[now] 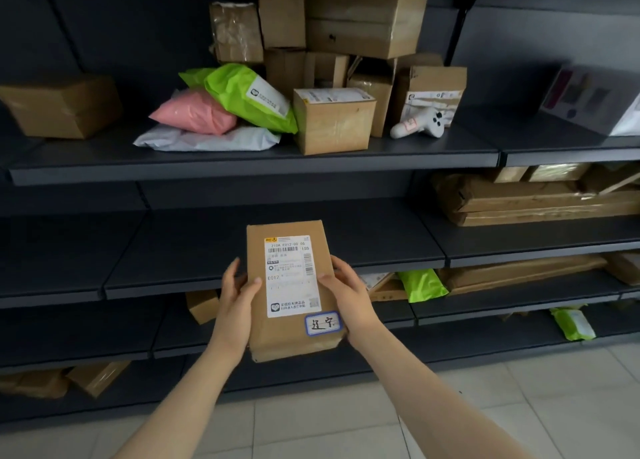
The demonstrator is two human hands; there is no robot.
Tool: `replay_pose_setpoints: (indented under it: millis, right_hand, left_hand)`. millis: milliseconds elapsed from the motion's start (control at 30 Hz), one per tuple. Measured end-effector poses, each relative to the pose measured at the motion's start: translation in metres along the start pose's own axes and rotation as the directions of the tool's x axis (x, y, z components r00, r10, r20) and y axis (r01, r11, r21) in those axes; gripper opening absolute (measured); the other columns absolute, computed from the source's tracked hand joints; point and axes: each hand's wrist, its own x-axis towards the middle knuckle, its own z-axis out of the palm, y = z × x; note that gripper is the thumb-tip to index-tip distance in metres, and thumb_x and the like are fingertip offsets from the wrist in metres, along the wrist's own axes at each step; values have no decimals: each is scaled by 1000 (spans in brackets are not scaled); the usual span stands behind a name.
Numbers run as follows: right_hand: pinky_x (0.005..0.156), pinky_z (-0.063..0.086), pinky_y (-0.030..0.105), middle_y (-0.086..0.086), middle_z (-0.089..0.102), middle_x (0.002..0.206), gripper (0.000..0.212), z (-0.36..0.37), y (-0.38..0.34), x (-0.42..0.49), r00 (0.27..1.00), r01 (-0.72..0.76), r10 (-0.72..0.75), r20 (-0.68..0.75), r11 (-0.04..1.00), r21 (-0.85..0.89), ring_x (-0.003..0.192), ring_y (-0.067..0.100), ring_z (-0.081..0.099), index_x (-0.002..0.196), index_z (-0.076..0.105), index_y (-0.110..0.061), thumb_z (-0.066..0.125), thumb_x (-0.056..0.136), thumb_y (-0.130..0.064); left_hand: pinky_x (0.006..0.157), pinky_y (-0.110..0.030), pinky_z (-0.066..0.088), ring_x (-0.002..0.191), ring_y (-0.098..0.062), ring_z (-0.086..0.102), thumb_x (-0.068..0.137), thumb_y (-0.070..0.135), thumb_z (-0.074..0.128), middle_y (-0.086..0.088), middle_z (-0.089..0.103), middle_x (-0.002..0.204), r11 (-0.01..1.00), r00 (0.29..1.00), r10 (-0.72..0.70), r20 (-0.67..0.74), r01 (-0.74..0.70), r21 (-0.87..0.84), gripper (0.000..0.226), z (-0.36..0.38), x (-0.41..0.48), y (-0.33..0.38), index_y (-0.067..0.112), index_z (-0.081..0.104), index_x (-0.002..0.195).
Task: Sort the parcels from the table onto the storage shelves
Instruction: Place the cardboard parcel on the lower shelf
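Observation:
I hold a flat brown cardboard parcel point(258, 334) upright in front of dark metal storage shelves point(242, 171). It carries a white shipping label and a small blue-edged handwritten sticker at its lower right. My left hand point(237, 302) grips its left edge, thumb on the front. My right hand point(346, 294) grips its right edge the same way. The parcel hangs level with the second shelf board point(277, 278), whose middle section behind it is bare.
The top shelf holds stacked cardboard boxes point(334, 121), green point(249, 96), pink and white mailer bags and a white controller point(420, 122). A lone box point(64, 110) sits at left. Flat cartons point(533, 199) fill the right bay; lower shelves hold more boxes and green bags point(420, 283). Tiled floor lies below.

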Motion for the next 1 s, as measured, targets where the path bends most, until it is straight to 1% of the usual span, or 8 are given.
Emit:
replay_pose_setpoints:
  millis: [100,267,467,600,700,833,900,1000]
  right_hand:
    - [72,60,33,0,69,111,41,5,-7,36,999,-37,36,29,999,21,93,18,71,127,50,-35,63,90,-22]
    - [75,59,36,3,66,114,43,14,-6,102,994,-72,77,-83,996,51,93,22,69,128,47,-29,64,89,-20]
    - [72,58,39,6,69,102,16,16,-7,167,975,-114,125,-186,991,70,83,23,69,104,56,-26,63,90,-23]
    - [76,58,41,7,72,92,12,9,-10,200,975,-103,116,-189,992,79,77,24,69,100,62,-26,61,90,-19]
    - [74,57,38,7,73,91,22,3,-12,221,976,-94,114,-188,989,110,75,22,70,110,63,-23,59,90,-17]
    - [75,57,36,10,72,99,31,-3,-9,247,977,-98,126,-173,982,159,80,23,69,122,61,-19,56,91,-13]
    - [71,55,34,11,72,101,34,-7,-8,258,977,-108,133,-164,982,152,81,22,69,125,60,-18,56,91,-13]
    - [70,55,34,8,72,94,29,-14,-3,273,975,-114,141,-170,981,159,79,21,68,118,62,-20,56,91,-12]
  left_hand:
    - [75,-30,47,102,-16,58,96,25,49,-2,54,124,999,1000,1,-11,-1,32,41,3,41,0,23,33,134]
    - [69,-28,46,93,-14,60,98,24,45,-5,59,113,998,1000,-20,5,20,55,21,7,117,-6,19,44,119]
    - [69,-29,48,90,-16,62,99,26,42,-2,63,104,996,995,-75,68,72,52,19,18,186,-11,23,50,116]
    - [82,-30,46,98,-9,59,99,27,41,5,62,109,993,988,-103,115,95,74,33,23,219,-15,24,49,131]
    - [89,-31,43,104,-6,57,99,31,39,7,61,117,990,976,-116,184,98,102,36,29,242,-21,28,48,134]
    - [82,-24,42,100,-3,55,100,30,39,12,60,109,989,969,-130,208,111,101,23,43,264,-25,39,54,115]
    - [89,-30,43,104,-9,56,99,30,41,10,60,109,987,972,-140,188,122,105,19,49,274,-30,43,55,101]
    - [99,-39,42,110,-18,56,99,31,43,5,61,112,986,979,-139,152,123,115,18,57,286,-41,40,58,98]
